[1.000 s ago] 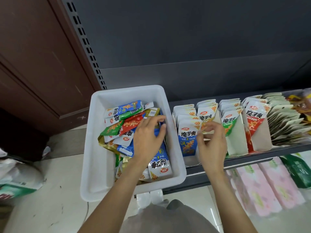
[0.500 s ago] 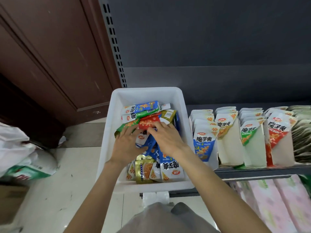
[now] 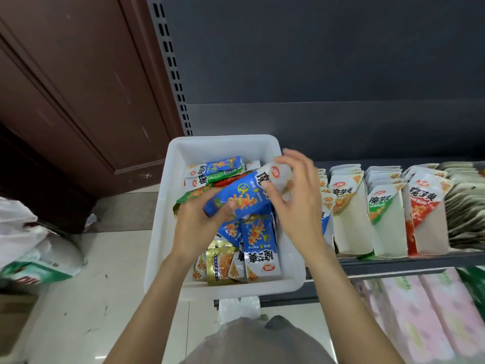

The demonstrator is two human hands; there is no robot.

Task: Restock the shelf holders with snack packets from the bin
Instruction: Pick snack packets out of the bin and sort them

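A white plastic bin rests on the shelf's left end, holding several snack packets in blue, green, red and gold. Both hands hold one blue packet lifted above the pile. My left hand grips its lower left end. My right hand pinches its white top end, fingers blurred. Right of the bin stand white card shelf holders with packets upright in rows: orange-marked, green and red. The holder nearest the bin is mostly hidden behind my right hand.
More pale packets lie stacked at the shelf's far right. Pink wrapped packs fill the lower shelf. A brown door and white bags on the tiled floor are at the left. A dark back panel rises behind.
Both hands were digging in the bin's pile. Now they have raised one blue packet out of it, my right hand moving up and right toward the holders.
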